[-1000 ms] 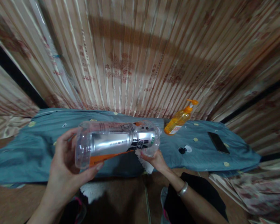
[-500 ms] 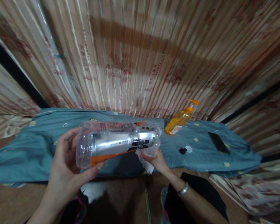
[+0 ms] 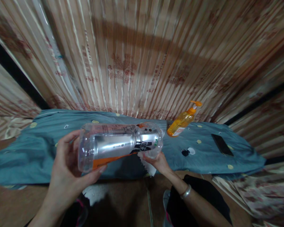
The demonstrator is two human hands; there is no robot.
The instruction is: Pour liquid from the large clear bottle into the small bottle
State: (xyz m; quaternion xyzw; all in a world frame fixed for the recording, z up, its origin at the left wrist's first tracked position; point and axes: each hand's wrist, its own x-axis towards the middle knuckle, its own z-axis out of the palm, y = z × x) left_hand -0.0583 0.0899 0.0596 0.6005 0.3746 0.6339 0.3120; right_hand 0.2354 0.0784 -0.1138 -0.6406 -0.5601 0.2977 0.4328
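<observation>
A clear plastic bottle with a silver, orange and black printed label is held on its side above the bedding. My left hand is wrapped round its wide left end, thumb along the lower side. At the narrower right end, my right hand presses a white tissue against the bottle's underside. The tissue hangs down with a ragged edge. Part of my right hand's fingers is hidden behind the bottle. A silver bangle circles my right wrist.
An orange pump bottle lies tilted on the blue-green patterned bedding. To its right are a dark phone and a printed black-and-white motif. A striped curtain hangs behind. My legs and shoes are below the bed's edge.
The bottle's left end has shifted very slightly to the right, and its label has turned a little. Both hands keep nearly the same places.
</observation>
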